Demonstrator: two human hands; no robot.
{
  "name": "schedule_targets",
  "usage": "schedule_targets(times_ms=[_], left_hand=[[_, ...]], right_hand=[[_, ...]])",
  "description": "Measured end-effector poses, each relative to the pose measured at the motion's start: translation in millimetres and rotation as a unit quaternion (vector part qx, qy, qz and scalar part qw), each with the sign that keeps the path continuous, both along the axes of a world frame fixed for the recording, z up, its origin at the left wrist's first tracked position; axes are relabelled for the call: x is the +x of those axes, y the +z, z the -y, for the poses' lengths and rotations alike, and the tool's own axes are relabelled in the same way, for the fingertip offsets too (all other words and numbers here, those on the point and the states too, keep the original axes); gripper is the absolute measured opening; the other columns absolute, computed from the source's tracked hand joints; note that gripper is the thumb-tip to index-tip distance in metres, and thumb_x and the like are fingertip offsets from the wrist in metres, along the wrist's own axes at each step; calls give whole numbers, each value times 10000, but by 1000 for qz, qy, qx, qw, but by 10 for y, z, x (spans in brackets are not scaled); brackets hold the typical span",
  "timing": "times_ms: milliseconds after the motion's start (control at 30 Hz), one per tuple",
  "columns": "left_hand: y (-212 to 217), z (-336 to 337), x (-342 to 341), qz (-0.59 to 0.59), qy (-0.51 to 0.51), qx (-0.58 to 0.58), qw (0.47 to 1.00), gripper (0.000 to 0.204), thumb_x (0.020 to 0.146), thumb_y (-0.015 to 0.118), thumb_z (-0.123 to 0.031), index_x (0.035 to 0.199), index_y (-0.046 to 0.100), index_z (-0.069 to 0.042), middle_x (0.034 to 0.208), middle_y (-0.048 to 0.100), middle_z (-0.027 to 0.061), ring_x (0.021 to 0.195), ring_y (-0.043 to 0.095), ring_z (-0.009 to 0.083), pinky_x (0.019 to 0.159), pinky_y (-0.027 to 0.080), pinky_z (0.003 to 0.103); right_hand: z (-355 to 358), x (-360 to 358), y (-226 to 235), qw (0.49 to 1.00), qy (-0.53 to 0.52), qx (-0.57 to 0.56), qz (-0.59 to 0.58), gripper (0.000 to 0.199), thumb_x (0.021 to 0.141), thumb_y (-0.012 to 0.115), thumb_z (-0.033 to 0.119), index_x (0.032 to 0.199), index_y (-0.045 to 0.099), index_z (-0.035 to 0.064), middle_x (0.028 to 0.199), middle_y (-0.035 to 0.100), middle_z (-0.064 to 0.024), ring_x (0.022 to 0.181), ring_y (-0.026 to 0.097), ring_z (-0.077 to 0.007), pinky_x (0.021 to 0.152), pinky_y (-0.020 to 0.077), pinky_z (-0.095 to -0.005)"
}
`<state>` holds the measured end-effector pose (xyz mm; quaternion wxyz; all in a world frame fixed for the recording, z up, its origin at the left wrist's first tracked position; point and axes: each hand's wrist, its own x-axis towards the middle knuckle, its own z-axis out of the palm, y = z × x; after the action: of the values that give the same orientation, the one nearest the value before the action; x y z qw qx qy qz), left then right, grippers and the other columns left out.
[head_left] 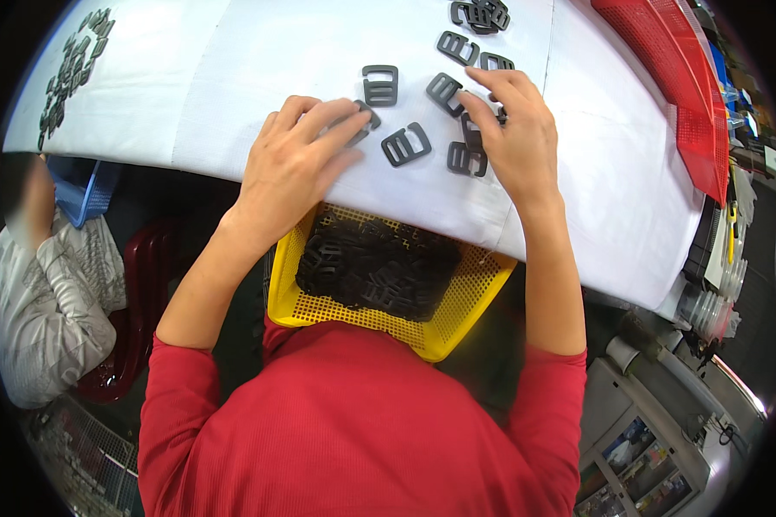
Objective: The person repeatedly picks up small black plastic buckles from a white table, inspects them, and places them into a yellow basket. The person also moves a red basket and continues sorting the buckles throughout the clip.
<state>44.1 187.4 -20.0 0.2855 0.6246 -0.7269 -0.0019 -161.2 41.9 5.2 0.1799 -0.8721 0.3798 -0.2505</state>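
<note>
Several black plastic strap buckles, each a ladder-like frame with a gap in one side, lie on a white-covered table. My left hand (297, 159) is slightly blurred, its fingers stretched and apart over one buckle (369, 119) that they partly hide. To its right are an upright buckle (380, 86) and a tilted buckle (406, 145). My right hand (519, 129) has thumb and forefinger spread, the thumb tip beside a slanted buckle (444, 92). Below that hand, another buckle (466, 158) lies partly under others; its palm hides part of this group.
A yellow perforated basket (478, 289) full of black buckles sits at the table's near edge, against my body. More buckles (481, 15) are piled at the far side, and a long group (76, 73) lies far left. Red baskets (698, 129) line the right edge. A person (56, 302) sits at left.
</note>
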Motion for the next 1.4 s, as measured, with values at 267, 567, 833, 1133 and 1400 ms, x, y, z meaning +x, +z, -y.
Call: schedule_targets(times_ms=[267, 567, 833, 1133, 1400], left_hand=[[142, -13, -9, -190, 26, 86, 978, 212, 826, 681, -65, 1037, 692, -47, 933, 661, 60, 867, 599, 238, 771, 506, 332], [68, 350, -48, -46, 53, -44, 997, 281, 824, 705, -109, 1100, 682, -65, 1136, 633, 65, 1011, 582, 251, 835, 494, 354], [130, 615, -310, -30, -79, -17, 996, 338, 851, 688, -168, 1179, 666, -91, 1241, 611, 44, 1103, 547, 249, 921, 474, 375], [-14, 908, -496, 105, -171, -17, 979, 251, 874, 633, -113, 1121, 669, -82, 1144, 647, 33, 1074, 559, 225, 879, 475, 368], [202, 735, -553, -147, -135, 104, 974, 174, 865, 651, -111, 1028, 689, -62, 930, 661, 99, 870, 614, 267, 755, 511, 375]], right_hand=[[-586, -362, 14, 986, -16, -136, -98, 395, 748, 794, 302, 1059, 681, 86, 991, 617, -38, 882, 572, -223, 744, 401, -354], [-679, -90, -186, 970, -123, -164, -132, 429, 725, 802, 343, 983, 611, 58, 1016, 591, -93, 874, 574, -254, 712, 432, -373], [-839, -207, -140, 973, -74, -170, -135, 330, 770, 745, 188, 1038, 667, 13, 1093, 641, -129, 926, 614, -270, 682, 503, -355], [-725, -388, 26, 990, -67, -100, -70, 126, 859, 654, 135, 920, 665, 26, 965, 676, -111, 812, 656, -283, 675, 509, -388], [-411, -578, 149, 990, -117, 70, -25, 108, 859, 691, 154, 920, 700, 65, 848, 638, -88, 713, 633, -264, 641, 492, -363]])
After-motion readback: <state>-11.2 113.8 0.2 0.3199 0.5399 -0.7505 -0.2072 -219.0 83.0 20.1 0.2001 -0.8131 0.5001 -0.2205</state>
